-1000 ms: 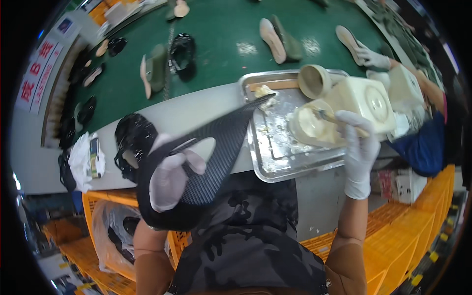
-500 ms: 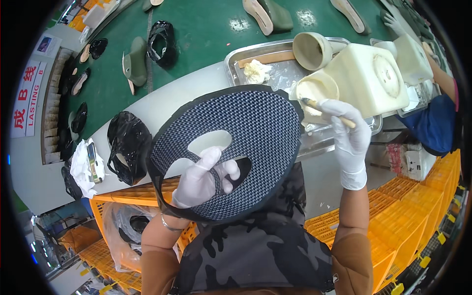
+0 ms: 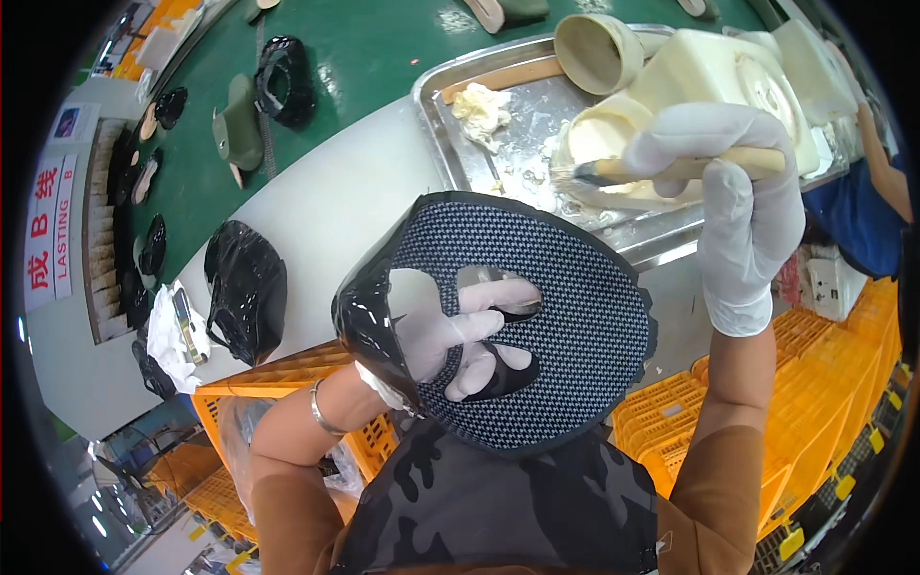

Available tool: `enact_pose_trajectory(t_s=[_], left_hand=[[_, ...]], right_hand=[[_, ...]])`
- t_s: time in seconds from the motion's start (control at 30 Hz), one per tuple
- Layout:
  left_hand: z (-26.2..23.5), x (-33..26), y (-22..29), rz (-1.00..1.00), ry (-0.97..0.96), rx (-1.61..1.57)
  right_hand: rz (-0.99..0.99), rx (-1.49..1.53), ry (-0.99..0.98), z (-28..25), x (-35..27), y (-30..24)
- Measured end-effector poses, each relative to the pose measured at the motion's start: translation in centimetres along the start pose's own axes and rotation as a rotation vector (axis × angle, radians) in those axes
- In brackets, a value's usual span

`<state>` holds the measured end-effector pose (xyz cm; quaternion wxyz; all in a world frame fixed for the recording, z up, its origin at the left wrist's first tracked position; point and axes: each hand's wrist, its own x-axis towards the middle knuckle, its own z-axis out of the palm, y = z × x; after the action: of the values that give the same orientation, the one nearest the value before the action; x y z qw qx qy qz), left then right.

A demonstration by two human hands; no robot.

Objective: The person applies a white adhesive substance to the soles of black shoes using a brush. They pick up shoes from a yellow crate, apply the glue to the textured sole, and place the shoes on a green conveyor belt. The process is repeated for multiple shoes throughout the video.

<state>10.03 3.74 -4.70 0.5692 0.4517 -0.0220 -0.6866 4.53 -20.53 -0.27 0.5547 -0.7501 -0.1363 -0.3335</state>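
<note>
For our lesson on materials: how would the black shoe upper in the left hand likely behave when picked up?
The shoe upper probably flexes rather than stays stiff: it curves around the left hand. It seems light, since gloved fingers poking through its cut-out carry it. Its glossy black edge may be slippery.

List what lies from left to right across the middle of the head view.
White rag → black upper on the table → left hand inside the mesh upper → right hand with brush.

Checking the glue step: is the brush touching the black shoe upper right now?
No, the brush in the right hand is over the metal tray, apart from the shoe upper.
</note>
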Motion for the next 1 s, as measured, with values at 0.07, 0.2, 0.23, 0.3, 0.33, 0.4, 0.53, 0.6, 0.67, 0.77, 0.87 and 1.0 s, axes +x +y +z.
enact_pose_trajectory(t_s=[0.07,0.2,0.23,0.3,0.33,0.4,0.53,0.6,0.67,0.77,0.87,1.0], left_hand=[[0.4,0.7,0.6,-0.090,-0.009,-0.015],[0.6,2.4,0.7,-0.091,-0.033,0.032],[0.5,2.6,0.8,-0.112,-0.057,0.021],[0.9,2.8,1.2,-0.132,-0.055,0.066],[1.8,2.8,1.7,-0.130,-0.029,0.125],[2.4,3.0,1.9,-0.133,0.006,0.217],[2.5,2.8,2.6,-0.168,0.032,0.421],[2.5,2.3,2.1,-0.135,0.098,0.313],[2.3,2.0,2.1,-0.107,0.028,0.276],[2.7,1.5,1.9,-0.076,0.046,0.323],[3.1,1.0,1.7,-0.103,0.150,0.385],[0.5,-0.2,-0.2,0.135,0.061,0.382]], right_hand=[[-0.015,-0.015,-0.088,-0.7,0.2,-0.2],[0.084,-0.033,-0.286,-1.1,1.2,-0.9],[0.089,-0.007,-0.330,-1.2,1.4,-0.7],[0.106,0.043,-0.421,-1.6,1.7,-0.2],[0.118,-0.006,-0.421,-1.7,1.5,-0.1],[0.143,-0.102,-0.425,-1.7,1.1,0.1],[0.175,-0.299,-0.458,-2.3,0.4,-0.5],[0.160,-0.287,-0.465,-2.8,0.3,-1.0],[0.131,-0.108,-0.324,-2.5,0.1,-1.2],[0.080,-0.006,-0.161,-0.4,-0.1,-1.2],[0.106,-0.065,-0.167,0.2,-0.2,-1.6],[0.178,-0.238,-0.405,-2.0,-1.1,-1.5]])
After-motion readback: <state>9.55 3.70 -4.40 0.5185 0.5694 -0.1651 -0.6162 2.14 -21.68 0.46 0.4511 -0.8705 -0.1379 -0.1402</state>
